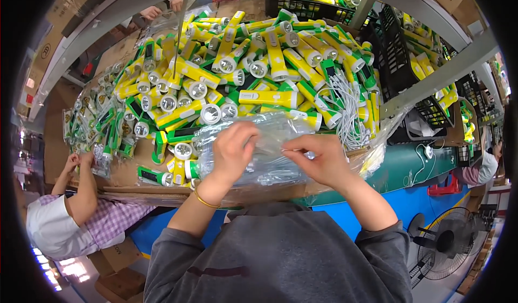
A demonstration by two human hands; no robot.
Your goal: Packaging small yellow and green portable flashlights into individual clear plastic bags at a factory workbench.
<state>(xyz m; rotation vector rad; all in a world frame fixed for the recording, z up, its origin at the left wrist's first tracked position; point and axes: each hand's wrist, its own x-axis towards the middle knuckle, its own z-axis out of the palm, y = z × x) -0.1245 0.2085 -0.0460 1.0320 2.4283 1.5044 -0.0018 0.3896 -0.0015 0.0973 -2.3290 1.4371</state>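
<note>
My left hand and my right hand are above a stack of clear plastic bags at the table's near edge. Between them a thin clear plastic bag is stretched, its outline hard to make out against the stack. Thumb and forefinger of my right hand pinch its edge. The curled fingers of my left hand grip its other side. Just beyond lies a big heap of yellow and green flashlights, with a bundle of white cables on its right part.
Bagged flashlights lie on the left, where another person's hands work. Black crates of flashlights stand to the right, behind a grey metal post. A fan and a red stool stand at lower right.
</note>
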